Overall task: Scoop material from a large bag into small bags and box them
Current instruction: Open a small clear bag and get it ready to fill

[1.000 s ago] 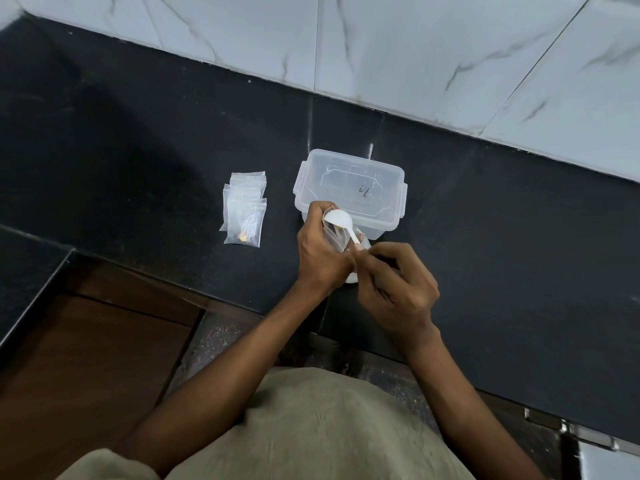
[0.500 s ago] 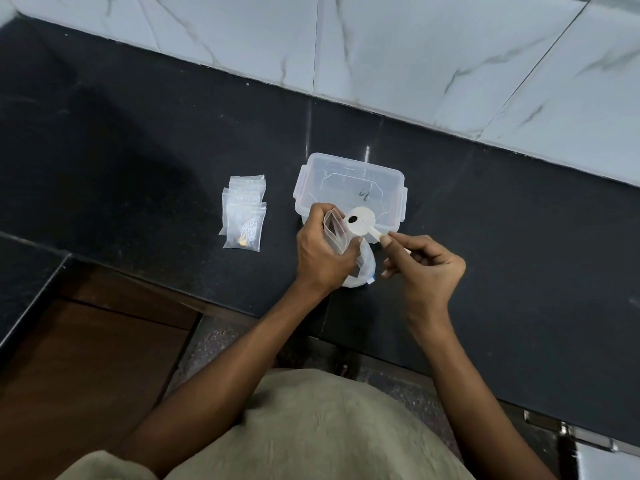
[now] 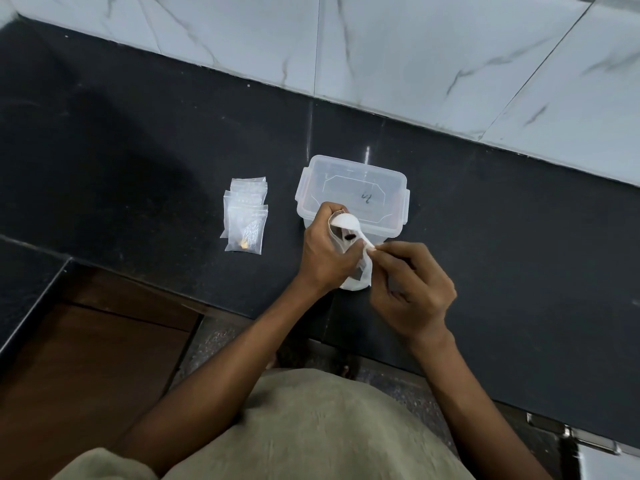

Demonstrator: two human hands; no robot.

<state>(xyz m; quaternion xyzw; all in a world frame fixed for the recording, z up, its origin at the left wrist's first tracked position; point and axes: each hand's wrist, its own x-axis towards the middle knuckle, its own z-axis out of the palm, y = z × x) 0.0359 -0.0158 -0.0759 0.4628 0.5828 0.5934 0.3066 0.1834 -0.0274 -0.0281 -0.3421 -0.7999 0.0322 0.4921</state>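
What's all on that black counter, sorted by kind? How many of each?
Clear lidded box: 1
White plastic spoon, pinched by the right hand: 1
Small bag being filled, held by the left hand: 1
Larger white bag under the hands: 1
Pile of small clear bags: 1 pile; exact number unclear
Total: 5 kinds

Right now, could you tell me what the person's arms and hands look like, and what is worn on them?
Both forearms are bare to the elbow; no sleeves show. The left hand and right hand wear no gloves, and no rings, watch or bracelets are visible. A khaki-olive garment covers the torso.
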